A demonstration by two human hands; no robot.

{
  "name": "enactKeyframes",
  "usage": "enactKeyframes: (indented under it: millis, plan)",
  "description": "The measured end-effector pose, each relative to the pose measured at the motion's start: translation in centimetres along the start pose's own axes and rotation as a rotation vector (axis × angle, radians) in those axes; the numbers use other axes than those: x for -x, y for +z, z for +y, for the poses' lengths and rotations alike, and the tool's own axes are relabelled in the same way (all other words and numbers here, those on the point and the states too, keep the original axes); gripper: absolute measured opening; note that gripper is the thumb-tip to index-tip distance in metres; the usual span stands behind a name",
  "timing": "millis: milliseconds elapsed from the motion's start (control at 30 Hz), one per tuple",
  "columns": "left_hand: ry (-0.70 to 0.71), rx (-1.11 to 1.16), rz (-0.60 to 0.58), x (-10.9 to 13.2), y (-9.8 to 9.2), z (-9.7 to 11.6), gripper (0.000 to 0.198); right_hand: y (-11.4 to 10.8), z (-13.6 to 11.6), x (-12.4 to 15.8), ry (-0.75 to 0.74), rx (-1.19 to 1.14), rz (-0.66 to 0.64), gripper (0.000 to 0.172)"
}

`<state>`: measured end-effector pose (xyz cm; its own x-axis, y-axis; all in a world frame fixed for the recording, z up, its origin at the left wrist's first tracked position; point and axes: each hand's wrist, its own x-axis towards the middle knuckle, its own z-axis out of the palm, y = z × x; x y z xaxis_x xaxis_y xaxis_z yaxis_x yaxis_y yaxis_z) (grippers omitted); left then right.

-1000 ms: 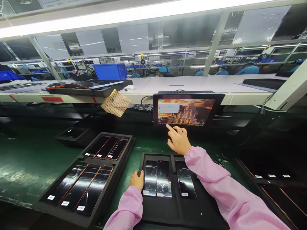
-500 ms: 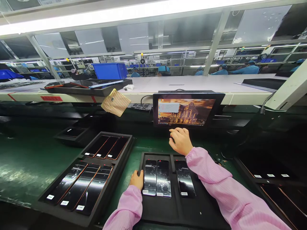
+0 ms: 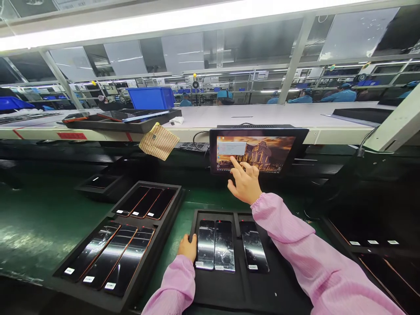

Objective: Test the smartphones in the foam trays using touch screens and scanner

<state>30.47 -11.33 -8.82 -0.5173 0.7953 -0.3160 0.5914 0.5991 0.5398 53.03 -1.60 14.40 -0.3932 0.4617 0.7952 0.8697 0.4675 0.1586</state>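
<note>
My right hand (image 3: 244,181) is raised in front of a small touch screen (image 3: 256,151), its index finger stretched out onto the lower left of the display and the other fingers loosely apart. It holds nothing. My left hand (image 3: 187,247) rests curled on the left edge of a black tray (image 3: 216,288) in front of me, fingers against the leftmost of three glossy dark phones (image 3: 215,245) lying in the tray. Both arms wear pink sleeves.
A second black tray (image 3: 154,251) with several dark phones lies to the left on the green belt (image 3: 36,227). More trays (image 3: 387,262) sit at the right. A white shelf (image 3: 262,116) carries a tray and blue bin (image 3: 151,97). People in blue work behind.
My right hand dropped below the screen with its fingers curled, then rose again and now points its index finger onto the display, higher than before. My left hand stayed on the tray.
</note>
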Motion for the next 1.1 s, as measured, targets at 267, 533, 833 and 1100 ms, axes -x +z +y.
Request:
enactKeyframes:
  millis: [267,533,833,1100]
  plan:
    - [-0.003,-0.002,-0.006,-0.1,0.0,0.0,0.046,0.0,-0.4,-1.1,0.032,0.030,0.011,0.011]
    - [0.004,-0.013,-0.019,0.1,-0.1,0.0,0.047,-0.1,-0.3,-1.0,0.048,0.003,0.009,0.011]
    - [0.010,-0.003,-0.016,0.1,-0.1,0.0,0.046,0.3,-0.1,0.4,-0.027,-0.049,0.145,0.004]
    - [-0.005,-0.004,-0.024,0.2,-0.1,0.1,0.047,0.9,-0.7,1.5,-0.104,-0.070,0.073,0.004]
